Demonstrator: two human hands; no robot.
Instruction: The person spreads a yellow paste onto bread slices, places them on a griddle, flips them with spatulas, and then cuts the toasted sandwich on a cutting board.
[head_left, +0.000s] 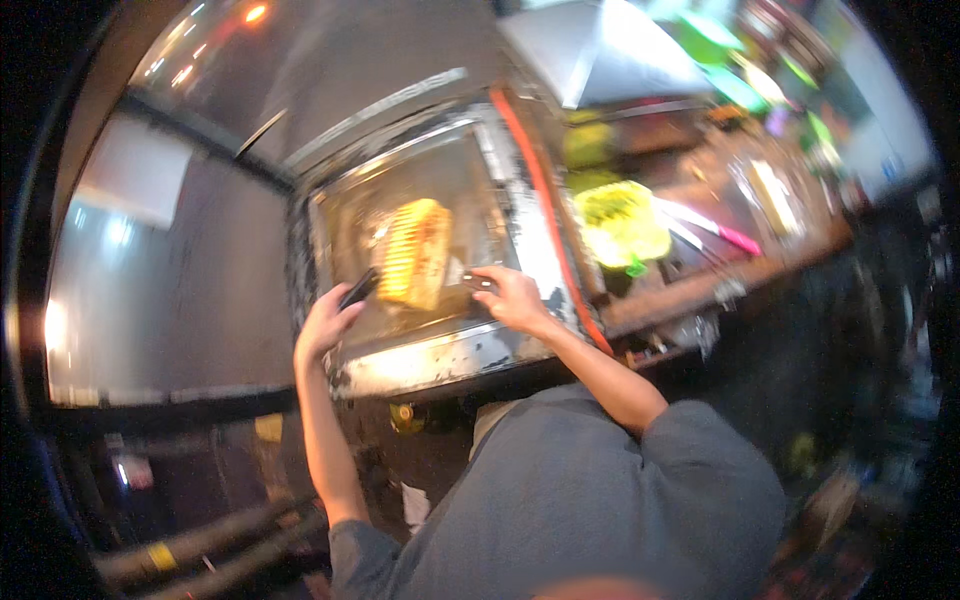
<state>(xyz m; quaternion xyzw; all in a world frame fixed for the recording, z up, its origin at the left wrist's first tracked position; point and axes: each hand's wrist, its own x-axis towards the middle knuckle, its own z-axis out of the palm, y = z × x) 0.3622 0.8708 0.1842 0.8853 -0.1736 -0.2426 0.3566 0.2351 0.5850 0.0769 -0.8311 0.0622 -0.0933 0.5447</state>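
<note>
A golden-yellow food slab (415, 255) with a ridged left side stands on a square metal griddle (457, 165). My left hand (330, 319) grips a dark handle (358, 289) whose upper end reaches the slab's left edge. On the other side, my right hand (517, 298) holds another dark handle (478, 282) with light rivets; a pale, blurred blade seems to extend from it toward the slab's right side. The exact kind of each utensil cannot be told.
An orange hose (536, 176) runs along the griddle's right edge. Beyond it, a wooden counter (675, 304) carries a yellow-green container (624, 225), a utensil with a pink handle (739, 240) and a clear plastic package (776, 195). Metal panels (225, 285) rise on the left.
</note>
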